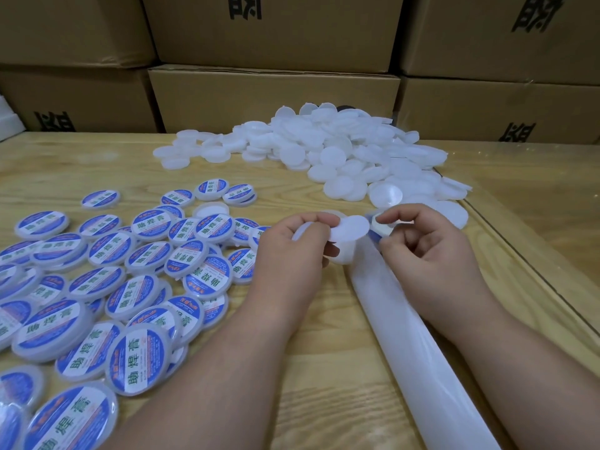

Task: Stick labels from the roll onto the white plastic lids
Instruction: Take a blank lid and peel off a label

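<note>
My left hand (293, 251) pinches a round label (350, 230), its white back facing me, and also holds a white plastic lid (342, 254) beneath it. My right hand (425, 251) grips the label roll (381, 224) just right of that label. A long white strip of backing paper (412, 339) runs from the roll toward me, under my right forearm. A heap of bare white lids (341, 154) lies at the back of the table. Lids bearing blue and white labels (136, 274) are spread over the left side.
The wooden table (276, 368) has a dark groove along its right side (519, 254). Stacked cardboard boxes (272, 92) form a wall right behind the table. One bare lid (211, 211) lies among the labelled ones.
</note>
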`<control>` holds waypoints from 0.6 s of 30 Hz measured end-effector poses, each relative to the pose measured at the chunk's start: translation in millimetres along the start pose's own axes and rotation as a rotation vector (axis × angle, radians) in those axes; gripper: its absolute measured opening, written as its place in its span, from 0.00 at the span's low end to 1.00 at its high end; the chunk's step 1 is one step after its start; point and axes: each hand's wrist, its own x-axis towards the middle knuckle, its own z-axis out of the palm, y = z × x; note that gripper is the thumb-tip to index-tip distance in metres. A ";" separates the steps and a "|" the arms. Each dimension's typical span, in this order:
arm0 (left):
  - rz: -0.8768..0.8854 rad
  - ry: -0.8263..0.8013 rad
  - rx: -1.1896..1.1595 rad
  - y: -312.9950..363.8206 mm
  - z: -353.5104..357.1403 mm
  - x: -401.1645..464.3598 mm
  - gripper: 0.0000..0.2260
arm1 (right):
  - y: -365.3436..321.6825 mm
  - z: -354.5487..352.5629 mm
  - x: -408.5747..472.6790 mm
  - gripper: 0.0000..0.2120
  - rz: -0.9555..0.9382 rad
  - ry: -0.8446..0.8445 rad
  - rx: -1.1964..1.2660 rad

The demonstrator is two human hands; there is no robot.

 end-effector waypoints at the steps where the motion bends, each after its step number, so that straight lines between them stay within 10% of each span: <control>1: 0.002 -0.015 -0.004 -0.3 0.0 -0.6 0.10 | 0.9 -0.1 -0.1 0.16 -0.021 -0.016 0.001; 18: 0.017 -0.175 -0.278 8.3 -3.3 -1.4 0.15 | -4.4 5.6 -0.4 0.15 0.030 0.039 0.069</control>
